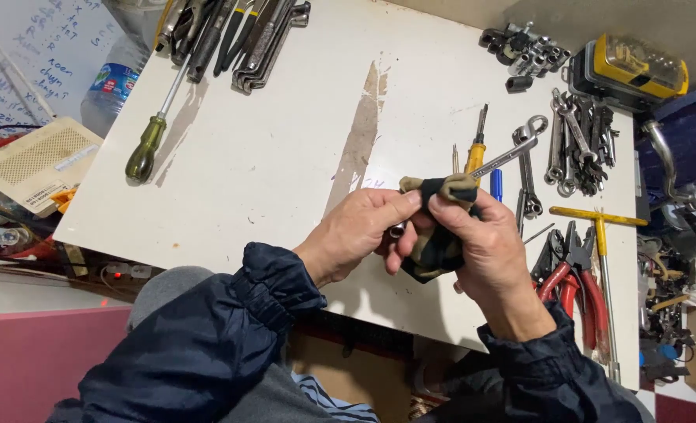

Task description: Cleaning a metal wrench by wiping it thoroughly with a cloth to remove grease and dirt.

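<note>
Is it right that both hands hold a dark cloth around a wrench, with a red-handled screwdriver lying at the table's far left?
Not quite. In the head view the screwdriver at the far left has a green handle, not red. Both hands, left and right, do hold the dark cloth around the wrench.

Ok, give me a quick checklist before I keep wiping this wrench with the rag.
1. Rag wrapped around wrench: ok.
2. Right hand grip on the rag: ok.
3. Left hand pinching the rag's top edge: ok.
4. Wrench's lower end covered: cannot tell, hidden by the hands.
5. Wrench head clear of the yellow-handled screwdriver: cannot tell, they overlap in view.
6. Red-handled pliers lying close beside the right wrist: not ok.
</note>
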